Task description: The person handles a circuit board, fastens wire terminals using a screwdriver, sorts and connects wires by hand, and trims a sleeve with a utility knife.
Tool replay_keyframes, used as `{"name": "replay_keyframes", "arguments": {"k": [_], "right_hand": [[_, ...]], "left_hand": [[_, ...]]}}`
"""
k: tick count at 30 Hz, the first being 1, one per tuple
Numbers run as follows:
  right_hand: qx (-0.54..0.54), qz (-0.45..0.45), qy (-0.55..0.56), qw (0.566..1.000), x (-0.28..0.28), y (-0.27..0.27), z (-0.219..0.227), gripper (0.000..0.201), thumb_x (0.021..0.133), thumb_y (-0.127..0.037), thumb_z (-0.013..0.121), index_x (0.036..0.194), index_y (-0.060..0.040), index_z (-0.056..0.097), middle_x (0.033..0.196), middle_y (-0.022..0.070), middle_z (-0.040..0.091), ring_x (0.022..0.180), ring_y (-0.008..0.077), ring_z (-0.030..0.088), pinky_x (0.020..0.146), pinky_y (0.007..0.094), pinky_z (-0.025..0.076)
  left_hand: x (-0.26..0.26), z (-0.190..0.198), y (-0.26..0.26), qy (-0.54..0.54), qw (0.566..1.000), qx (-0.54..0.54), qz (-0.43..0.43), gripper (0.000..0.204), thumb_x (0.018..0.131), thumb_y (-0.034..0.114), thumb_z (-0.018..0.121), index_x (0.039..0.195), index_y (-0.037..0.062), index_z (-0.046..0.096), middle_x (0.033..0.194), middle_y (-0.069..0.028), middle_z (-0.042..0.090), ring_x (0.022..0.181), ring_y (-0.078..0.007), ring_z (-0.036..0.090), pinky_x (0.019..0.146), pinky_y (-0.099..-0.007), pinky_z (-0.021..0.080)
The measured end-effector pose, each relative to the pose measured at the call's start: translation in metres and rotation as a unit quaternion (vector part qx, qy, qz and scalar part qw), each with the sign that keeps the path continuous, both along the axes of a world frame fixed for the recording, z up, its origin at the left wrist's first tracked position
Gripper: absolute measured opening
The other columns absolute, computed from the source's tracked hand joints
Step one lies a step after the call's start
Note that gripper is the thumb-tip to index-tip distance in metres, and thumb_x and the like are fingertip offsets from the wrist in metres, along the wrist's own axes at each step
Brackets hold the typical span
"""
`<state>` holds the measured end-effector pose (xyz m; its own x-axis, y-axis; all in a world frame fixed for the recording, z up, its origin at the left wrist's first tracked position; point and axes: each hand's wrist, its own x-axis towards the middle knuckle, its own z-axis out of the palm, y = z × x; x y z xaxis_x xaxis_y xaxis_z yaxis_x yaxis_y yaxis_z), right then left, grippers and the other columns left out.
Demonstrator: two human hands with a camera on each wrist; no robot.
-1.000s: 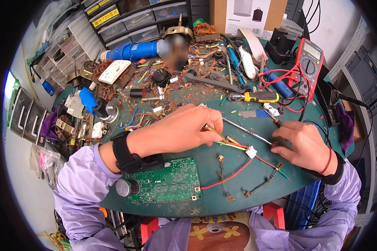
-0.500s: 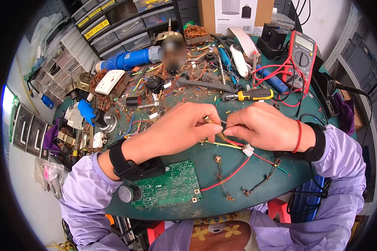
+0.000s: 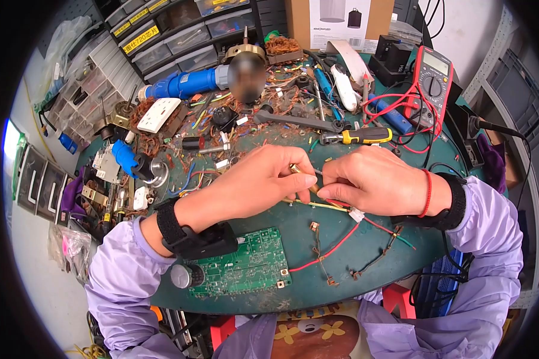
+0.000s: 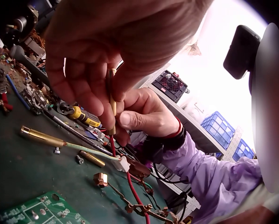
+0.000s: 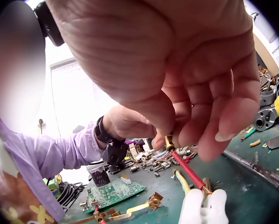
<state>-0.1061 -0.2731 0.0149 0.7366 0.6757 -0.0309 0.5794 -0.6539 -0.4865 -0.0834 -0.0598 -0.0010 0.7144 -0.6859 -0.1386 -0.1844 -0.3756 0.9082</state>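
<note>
My left hand (image 3: 269, 176) pinches a slim brass pin terminal (image 4: 113, 105) between thumb and fingers, holding it above the table. A red wire (image 5: 188, 170) runs from its lower end to a white connector (image 4: 122, 163). My right hand (image 3: 377, 182) pinches the same terminal near the wire end, its thumb beside the left fingertips. Another brass pin (image 4: 43, 136) on a yellow-green wire lies on the table, with a loose brass piece (image 4: 92, 159) and small screws (image 4: 79, 159) close by. A metal rod (image 5: 256, 168) lies under the right hand.
A green circuit board (image 3: 239, 266) lies at the front left, and thin copper contact strips (image 3: 317, 251) at the front right. Behind the hands are a yellow-black ratchet screwdriver (image 3: 359, 136), a red multimeter (image 3: 432, 84) and a heap of scrap parts (image 3: 203, 119).
My right hand has let go of the long-shafted tool at the right and moved left to the brass terminal. My left hand keeps its pinch, and little differs over the last half second.
</note>
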Motion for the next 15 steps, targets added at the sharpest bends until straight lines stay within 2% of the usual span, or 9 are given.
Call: {"name": "replay_keyframes", "arguments": {"k": [8, 10, 12, 14, 15], "right_hand": [[0.016, 0.01, -0.025, 1.0, -0.001, 0.0, 0.0, 0.017, 0.085, -0.022, 0.062, 0.077, -0.0069, 0.062, 0.064, 0.0148, 0.06, 0.065, 0.0357, 0.061, 0.058, 0.0461, 0.045], [-0.013, -0.012, 0.007, 1.0, -0.002, 0.001, 0.006, 0.017, 0.085, -0.023, 0.063, 0.079, -0.0068, 0.063, 0.063, 0.0152, 0.06, 0.065, 0.0362, 0.06, 0.058, 0.0461, 0.045], [-0.03, -0.011, -0.002, 0.999, -0.001, 0.0, 0.003, 0.017, 0.085, -0.023, 0.063, 0.079, -0.0067, 0.063, 0.063, 0.0154, 0.06, 0.064, 0.0364, 0.06, 0.058, 0.0461, 0.045], [-0.047, -0.011, -0.011, 0.999, 0.001, -0.001, -0.003, 0.018, 0.085, -0.023, 0.063, 0.079, -0.0065, 0.064, 0.063, 0.0156, 0.059, 0.064, 0.0366, 0.06, 0.058, 0.0462, 0.046], [-0.023, -0.003, -0.014, 1.0, 0.002, -0.001, -0.007, 0.019, 0.085, -0.024, 0.063, 0.079, -0.0063, 0.064, 0.062, 0.0156, 0.059, 0.063, 0.0368, 0.06, 0.058, 0.0462, 0.046]], "left_hand": [[0.001, -0.002, 0.0, 0.016, 1.0, 0.0, -0.006, 0.018, 0.093, 0.02, 0.058, 0.089, 0.0026, 0.061, 0.074, -0.0027, 0.067, 0.066, -0.0077, 0.056, 0.058, -0.0255, 0.044], [0.002, 0.001, -0.001, 0.019, 1.0, -0.001, -0.007, 0.018, 0.093, 0.019, 0.058, 0.089, 0.0025, 0.061, 0.074, -0.0026, 0.067, 0.066, -0.0076, 0.056, 0.058, -0.0254, 0.044], [0.002, 0.006, -0.001, 0.05, 0.997, 0.043, -0.028, 0.016, 0.097, 0.015, 0.054, 0.1, -0.0002, 0.057, 0.087, -0.0051, 0.064, 0.083, -0.0108, 0.064, 0.077, -0.0263, 0.051], [0.002, 0.005, -0.002, 0.05, 0.997, 0.044, -0.025, 0.016, 0.097, 0.015, 0.054, 0.1, -0.0003, 0.057, 0.087, -0.0052, 0.064, 0.083, -0.0109, 0.064, 0.077, -0.0264, 0.051], [0.003, 0.005, -0.002, 0.049, 0.998, 0.045, -0.022, 0.016, 0.097, 0.015, 0.054, 0.1, -0.0004, 0.057, 0.087, -0.0052, 0.064, 0.083, -0.0109, 0.064, 0.077, -0.0265, 0.051]]}}
